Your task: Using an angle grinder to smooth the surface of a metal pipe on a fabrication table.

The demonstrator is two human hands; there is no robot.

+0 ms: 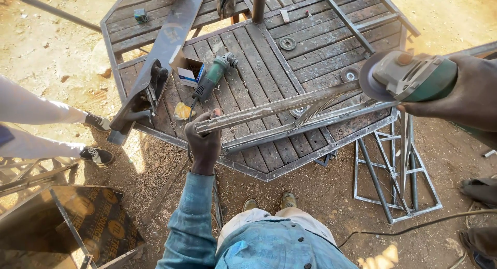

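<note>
Gripping the near end of a welded steel frame [290, 111], left hand [203, 139] is clenched round its top bar; frame lies across the octagonal metal work table [243, 67], far end toward the right edge. Right hand [455, 95] is wrapped tight round a green angle grinder [409, 76], disc just at the frame's far end. Frame looks stiff, fairly heavy, long enough to lever; likely sharp or hot near cuts, so hold bare bar well away from the disc. Grinder: hold by the body, keep off the cord. On the table, left of the frame: second green grinder [213, 75], beside it a small open cardboard box [187, 72], contents not visible. Loose discs [287, 43] lie farther back. Another welded frame [396, 170] sits on the ground right of the table.
</note>
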